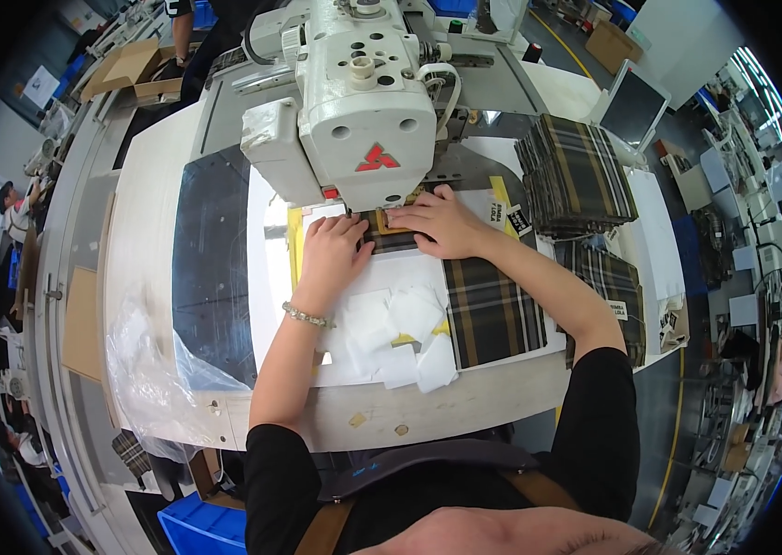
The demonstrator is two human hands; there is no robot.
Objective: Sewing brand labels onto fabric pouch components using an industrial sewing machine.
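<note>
Under the head of a large white sewing machine [368, 129] lies a dark plaid fabric piece [395, 243]. My left hand [332, 248] rests on its left end, fingers stretched out flat. My right hand [449, 227] reaches in from the right, its extended fingers lying on a small orange-yellow frame [385, 222] on top of the cloth. Neither hand is wrapped round anything. Loose white squares [400, 324], thin like paper or backing cloth, are heaped just in front of the fabric. Beside them, below my right forearm, lies a larger plaid piece [494, 313].
A tall stack of plaid pieces [580, 176] stands at the right, with more plaid pieces [605, 277] nearer me. Small labels [495, 213] lie by the stack. Clear plastic wrap [150, 370] covers the table's left front; a blue crate [201, 527] sits below. A monitor [633, 104] stands far right.
</note>
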